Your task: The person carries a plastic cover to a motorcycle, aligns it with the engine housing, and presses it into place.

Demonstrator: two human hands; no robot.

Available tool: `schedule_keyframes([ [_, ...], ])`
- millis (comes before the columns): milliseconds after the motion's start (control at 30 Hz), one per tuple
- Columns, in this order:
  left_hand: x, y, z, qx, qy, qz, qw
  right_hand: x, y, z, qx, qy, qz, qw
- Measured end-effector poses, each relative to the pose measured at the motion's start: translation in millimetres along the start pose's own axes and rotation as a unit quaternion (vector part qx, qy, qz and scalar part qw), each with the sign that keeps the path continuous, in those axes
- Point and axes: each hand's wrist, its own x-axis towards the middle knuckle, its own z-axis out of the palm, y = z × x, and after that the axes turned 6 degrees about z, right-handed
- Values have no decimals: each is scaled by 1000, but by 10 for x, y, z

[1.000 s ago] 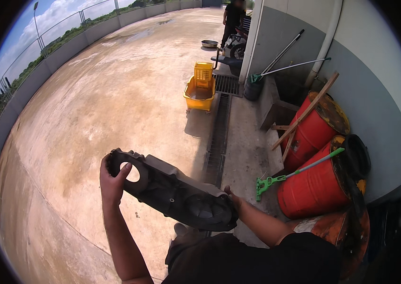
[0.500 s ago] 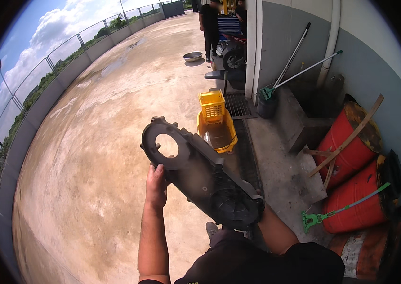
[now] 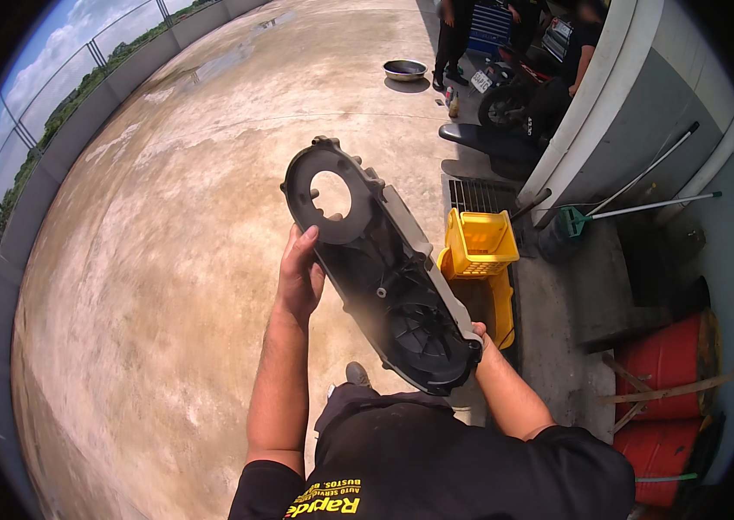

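L hand (image 3: 299,276) gripped blk casing (image 3: 371,264) by its ring end; R hand (image 3: 487,344), partly hidden, grasped the opp. end. Casing was held tilted above concrete floor (image 3: 159,260), ahead of torso (image 3: 458,446). Good practice req'd both ends supported, w/ clearance from yellow bkt (image 3: 482,250).

A long, dark cover (image 3: 365,276) is held up at a slant, round-holed end at upper left, ribbed end lower right.
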Motion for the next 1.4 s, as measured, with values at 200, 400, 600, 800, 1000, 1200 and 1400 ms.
schedule_keyframes([
  [200, 2794, -246, -452, 287, 54, -118, 949, 1616, -1432, -242, -25, 56, -63, 996],
  [400, 4865, -1511, -718, 305, -15, -202, 931, 3263, -2915, -1364, -55, 114, -76, 989],
  [600, 7315, -2349, -1061, 268, -21, -251, 930, 4897, -4392, -2498, -104, 133, -62, 984],
  [800, 9659, -3030, -1435, 197, -7, -311, 930, 6481, -5888, -3455, -162, 172, -45, 971],
  [1000, 12281, -4086, -1688, 169, -43, -290, 941, 8074, -7378, -4667, -188, 203, -79, 958],
  [1200, 14337, -4797, -996, 194, -124, -310, 922, 8954, -8650, -6076, -27, 217, -146, 965],
  [1400, 16200, -6217, -478, 251, -253, -242, 902, 10016, -9673, -8108, -24, 276, -174, 945],
])
